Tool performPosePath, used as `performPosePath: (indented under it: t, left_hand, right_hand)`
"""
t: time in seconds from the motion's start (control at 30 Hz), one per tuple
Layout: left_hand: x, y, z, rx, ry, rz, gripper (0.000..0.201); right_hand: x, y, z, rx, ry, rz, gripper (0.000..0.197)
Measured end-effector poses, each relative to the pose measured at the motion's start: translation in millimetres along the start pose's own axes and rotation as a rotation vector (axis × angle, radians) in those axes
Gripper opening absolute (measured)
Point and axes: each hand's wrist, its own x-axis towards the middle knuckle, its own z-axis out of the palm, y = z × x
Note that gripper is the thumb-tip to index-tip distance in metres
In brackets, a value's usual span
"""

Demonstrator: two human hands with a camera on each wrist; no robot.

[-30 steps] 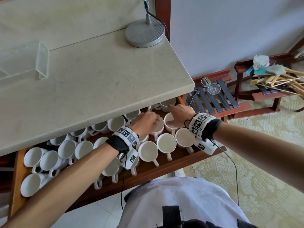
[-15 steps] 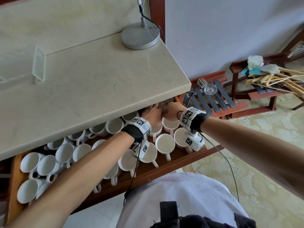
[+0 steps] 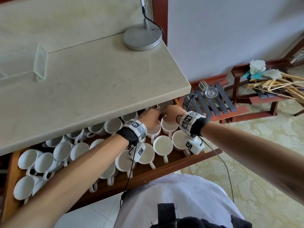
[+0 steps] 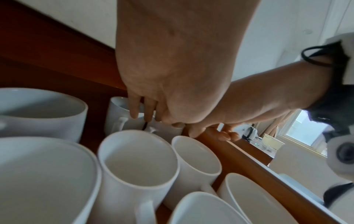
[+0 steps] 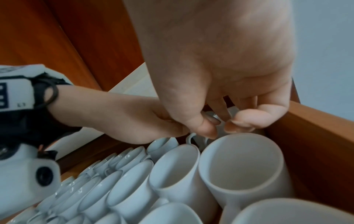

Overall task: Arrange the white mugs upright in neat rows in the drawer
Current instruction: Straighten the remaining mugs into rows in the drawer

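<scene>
Many white mugs (image 3: pixel 162 145) stand upright, crowded, in the open wooden drawer (image 3: pixel 164 168); the right end is in rows, the left end is jumbled. Both hands reach to the back right corner, partly under the countertop. My left hand (image 3: pixel 148 115) hooks its fingers (image 4: pixel 134 109) over the rim of a back mug (image 4: pixel 118 112). Beside it, touching it, my right hand (image 3: pixel 171 110) curls thumb and fingers (image 5: pixel 241 121) round another back mug (image 5: pixel 218 119), mostly hidden. Upright mugs (image 5: pixel 241 163) stand just in front of both hands.
The stone countertop (image 3: pixel 98 88) overhangs the drawer's back rows, with a lamp base (image 3: pixel 142 37) and a clear stand (image 3: pixel 40 63) on it. The drawer's right wall (image 5: pixel 306 144) is close to my right hand. A slatted wooden rack (image 3: pixel 213 102) stands on the floor to the right.
Both hands have moved farther back and right, from the middle rows to the back corner under the countertop edge, and now meet there on the back mugs.
</scene>
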Motion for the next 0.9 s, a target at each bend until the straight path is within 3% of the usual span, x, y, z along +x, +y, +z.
performPosePath:
  t: [0.2,0.37,0.57,0.9]
  left_hand:
    - [-6,-10,-1,0.027,-0.056,-0.067,0.077]
    - [-5,-9,1,0.056,-0.075,-0.062,0.077]
    - [-8,-6,0,0.060,-0.079,-0.070,0.077]
    - [-20,-4,-3,0.054,-0.062,-0.062,0.076]
  right_hand:
    - [2,10,-1,-0.067,-0.036,-0.007,0.026]
    - [6,12,0,-0.055,0.006,-0.056,0.048]
    - [8,6,5,-0.078,-0.014,-0.079,0.029]
    - [5,16,-2,-0.095,-0.001,-0.090,0.041]
